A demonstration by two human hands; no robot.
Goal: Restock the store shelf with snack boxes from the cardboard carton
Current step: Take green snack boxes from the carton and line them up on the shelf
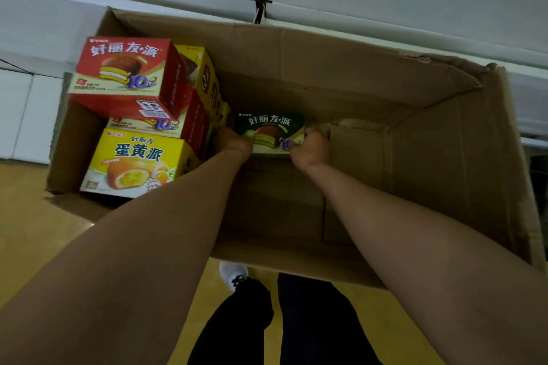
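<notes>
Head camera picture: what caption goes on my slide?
Both hands lift a green snack box from the cardboard carton.

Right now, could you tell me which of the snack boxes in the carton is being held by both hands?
The dark green snack box, alone mid-carton, gripped by the left hand and right hand; the red and yellow boxes sit untouched.

The carton (430, 139) is matt, creased brown cardboard; the green snack box (271, 130) is glossy printed card.

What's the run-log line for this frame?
phase: pick | hands: left and right grip green snack box | location: inside cardboard carton
</notes>
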